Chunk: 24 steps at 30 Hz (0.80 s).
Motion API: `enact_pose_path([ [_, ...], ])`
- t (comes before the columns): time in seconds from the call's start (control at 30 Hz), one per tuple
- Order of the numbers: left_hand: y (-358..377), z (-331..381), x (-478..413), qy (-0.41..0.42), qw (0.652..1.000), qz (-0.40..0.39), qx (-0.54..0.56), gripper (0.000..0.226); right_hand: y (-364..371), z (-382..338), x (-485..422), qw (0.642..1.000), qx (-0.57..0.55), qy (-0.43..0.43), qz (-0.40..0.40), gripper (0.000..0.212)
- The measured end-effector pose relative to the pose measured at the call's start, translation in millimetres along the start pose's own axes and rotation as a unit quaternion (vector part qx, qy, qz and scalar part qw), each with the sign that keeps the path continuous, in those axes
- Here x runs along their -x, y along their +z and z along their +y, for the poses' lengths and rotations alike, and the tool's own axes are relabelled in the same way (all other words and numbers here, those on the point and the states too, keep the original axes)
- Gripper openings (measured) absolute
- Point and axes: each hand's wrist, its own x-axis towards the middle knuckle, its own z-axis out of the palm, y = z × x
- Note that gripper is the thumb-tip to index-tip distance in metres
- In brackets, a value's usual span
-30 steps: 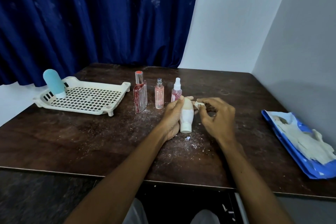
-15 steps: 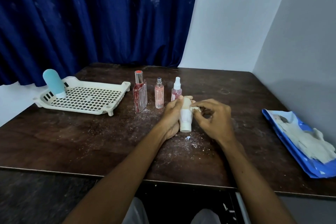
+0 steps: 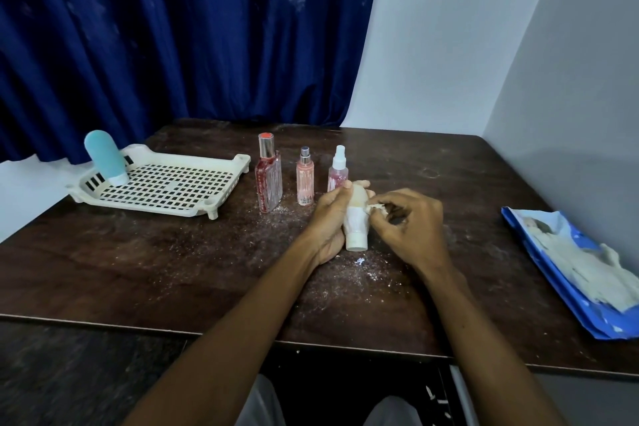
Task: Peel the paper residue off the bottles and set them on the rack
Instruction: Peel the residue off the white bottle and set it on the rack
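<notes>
The white bottle [image 3: 356, 223] lies in the left hand [image 3: 330, 218] near the middle of the worktop [image 3: 173, 270]. Its flat cap points toward the near edge, and I cannot tell whether it rests on the surface. The left fingers [image 3: 363, 184] curl round its rounded far end with the thumb on top. The right hand [image 3: 409, 230] pinches a crumpled tab of paper residue [image 3: 375, 207] at the bottle's right side, where a tan band meets the white lower part.

The bottle looks like light, slightly squeezable plastic, so it is unlikely to break but apt to roll. A wrap round the body steadies it best, leaving the papered band free. The residue seems thin and likely to tear into bits, judging by the crumbs [image 3: 359, 261] strewn nearby, so a low, slow pull near the stuck edge suits it.

Beyond it stand a red square bottle [image 3: 269, 180], a slim pink bottle [image 3: 305, 183] and a clear spray bottle [image 3: 337, 173]. These look like glass or hard plastic and would be better lifted by the body than by the cap. The rack [image 3: 193, 162] sits toward the far left corner with a blue bottle [image 3: 103, 157] on it. A blue bag [image 3: 553, 252] lies at the right edge.

No writing is legible. The dark print low on the slim pink bottle is too small to read.
</notes>
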Motion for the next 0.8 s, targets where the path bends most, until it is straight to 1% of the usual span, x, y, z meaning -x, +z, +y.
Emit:
enact_pose_path([
  [0.1,-0.9,0.4,-0.6,-0.002,1.0,-0.007,0.009,0.034,0.3,0.6,-0.5,1.0,0.0,-0.012,0.008,0.017],
  [0.2,-2.3,0.6,-0.9,-0.006,1.0,-0.01,0.008,0.035,1.2,-1.4,1.3,0.999,-0.009,-0.028,-0.015,0.018],
  [0.27,-2.0,0.3,-0.5,-0.003,1.0,-0.009,0.007,0.033,0.2,-0.2,1.1,1.0,-0.006,-0.019,-0.019,0.017],
  [0.37,-1.2,-0.3,-1.0,0.001,1.0,-0.014,0.012,0.032,0.0,3.4,-0.4,1.0,0.01,-0.003,0.0,0.015],
  [0.47,-1.8,-0.6,-2.6,0.005,1.0,-0.015,0.014,0.032,1.7,1.6,-0.2,1.0,0.008,-0.015,-0.004,0.015],
  [0.57,-2.8,-1.2,-3.1,0.005,1.0,-0.018,0.011,0.031,2.0,-1.8,0.9,1.0,-0.012,-0.018,-0.02,0.019],
  [0.7,-1.5,-1.0,-2.0,0.011,0.999,-0.021,0.028,0.03,1.1,-2.5,-0.5,0.999,-0.04,0.005,-0.024,0.035],
  [0.8,-1.3,-1.4,-1.8,0.014,0.999,-0.019,0.029,0.031,2.8,-0.7,-1.3,0.999,-0.033,0.004,-0.004,0.028],
])
